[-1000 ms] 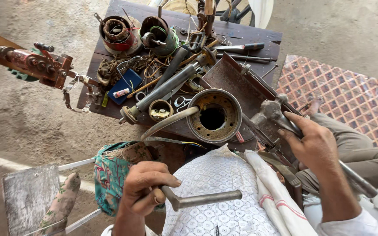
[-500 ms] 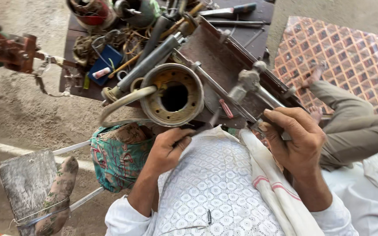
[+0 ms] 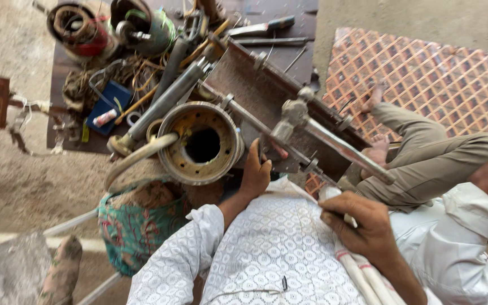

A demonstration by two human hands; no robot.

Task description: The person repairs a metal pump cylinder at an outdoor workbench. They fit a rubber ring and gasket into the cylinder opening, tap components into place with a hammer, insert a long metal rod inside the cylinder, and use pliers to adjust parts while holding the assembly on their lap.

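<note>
My left hand (image 3: 255, 172) reaches forward to the near edge of a rusty metal frame (image 3: 266, 90), right beside a round rusty drum (image 3: 201, 144) with a dark centre hole. I see only its back, so I cannot tell whether its fingers hold anything. My right hand (image 3: 362, 223) is closed on a white cloth with red stripes (image 3: 362, 271) lying over my lap. A long steel lever (image 3: 340, 147) slants from the frame toward that hand and ends just short of it.
A dark low table (image 3: 295, 22) carries wire coils, a grey tube (image 3: 168, 99), a blue box and hand tools. Another person in khaki trousers (image 3: 430, 152) sits at the right on a patterned mat (image 3: 425, 73). A teal cloth bundle (image 3: 136, 226) lies at my left.
The view has swung down and left. My left hand moved forward from my lap to the frame's edge. My right hand came off the lever's handle and closed on the white cloth.
</note>
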